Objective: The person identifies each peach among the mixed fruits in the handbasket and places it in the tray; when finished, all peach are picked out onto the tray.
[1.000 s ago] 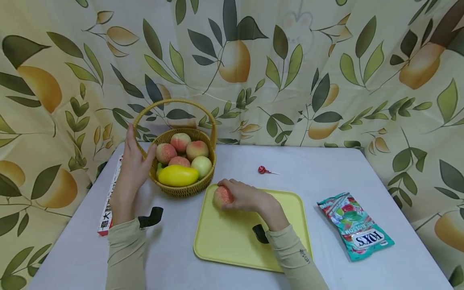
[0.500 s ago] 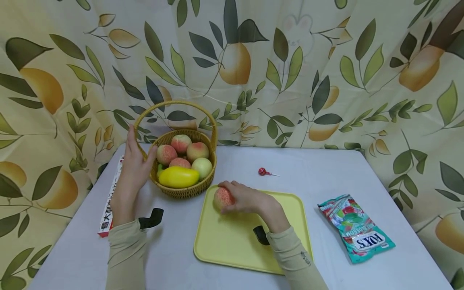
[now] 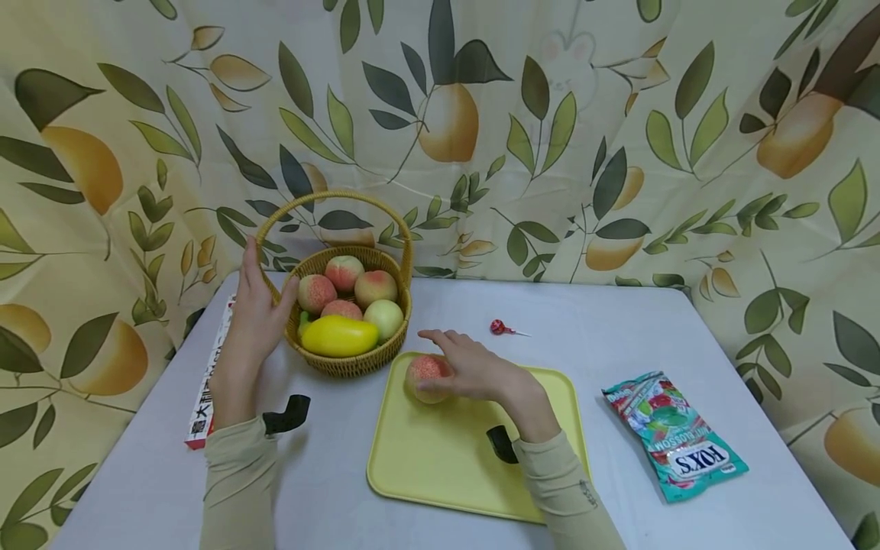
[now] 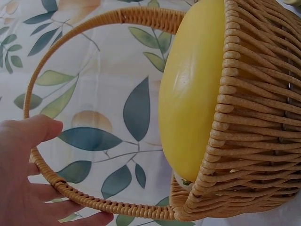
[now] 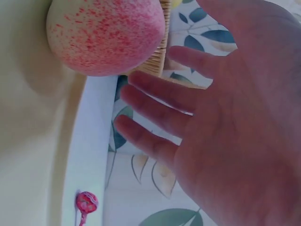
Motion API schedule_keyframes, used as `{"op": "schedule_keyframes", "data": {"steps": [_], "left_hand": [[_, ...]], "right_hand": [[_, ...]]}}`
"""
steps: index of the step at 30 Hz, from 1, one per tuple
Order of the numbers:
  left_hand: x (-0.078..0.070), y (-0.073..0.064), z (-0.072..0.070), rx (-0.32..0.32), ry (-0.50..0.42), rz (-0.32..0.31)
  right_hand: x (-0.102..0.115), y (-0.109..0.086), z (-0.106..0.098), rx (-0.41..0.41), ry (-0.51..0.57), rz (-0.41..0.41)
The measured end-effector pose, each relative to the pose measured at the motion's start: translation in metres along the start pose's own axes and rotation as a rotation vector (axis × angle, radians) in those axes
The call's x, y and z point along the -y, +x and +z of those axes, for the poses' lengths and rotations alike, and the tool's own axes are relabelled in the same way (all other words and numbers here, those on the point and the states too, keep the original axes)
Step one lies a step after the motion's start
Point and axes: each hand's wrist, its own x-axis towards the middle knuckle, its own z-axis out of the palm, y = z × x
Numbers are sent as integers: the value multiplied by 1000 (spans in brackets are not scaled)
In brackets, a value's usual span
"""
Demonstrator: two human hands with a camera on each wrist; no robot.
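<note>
Close beside the right hand's (image 3: 481,374) thumb, a round peach (image 3: 426,379), pale cream with pinkish-red speckles, sat on the yellow tray (image 3: 454,458). A moment earlier that hand had gripped it; now its fingers had come away, straight and spread, though thumb contact could not be told. Further left, the left hand (image 3: 250,328) rested, fingers extended, against the basket handle (image 4: 146,16).
</note>
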Motion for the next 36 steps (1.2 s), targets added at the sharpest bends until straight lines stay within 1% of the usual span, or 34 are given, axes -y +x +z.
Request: {"op": "schedule_keyframes", "data": {"steps": [10,12,15,19,22,24,27,29,32,36], "left_hand": [[0,2,1,0,-20,30],[0,2,2,-1,-18,33],[1,2,2,-2,-18,38],[0,2,1,1,-10,14],[-1,2,0,-3,-3,-9],[-1,1,1,-5,-12,-11],[-2,0,2,-6,-28,-7],[-2,0,4,-3,-34,-5],[-2,-1,4,0,-19,-12],[-3,-1,2,-2,0,-20]], "right_hand": [[6,-2,-3,-113,-38,-52],[6,-2,-2,-147,-62,-72],[6,0,-1,-219,-131,-116],[11,5,0,-310,-206,-161],[16,9,-1,-365,-220,-185],[20,11,-2,-394,-216,-193],[26,15,-2,-410,-202,-206],[31,21,-3,-401,-215,-223],[39,35,-7,-368,-273,-252],[50,59,-18,-316,-339,-274]]}}
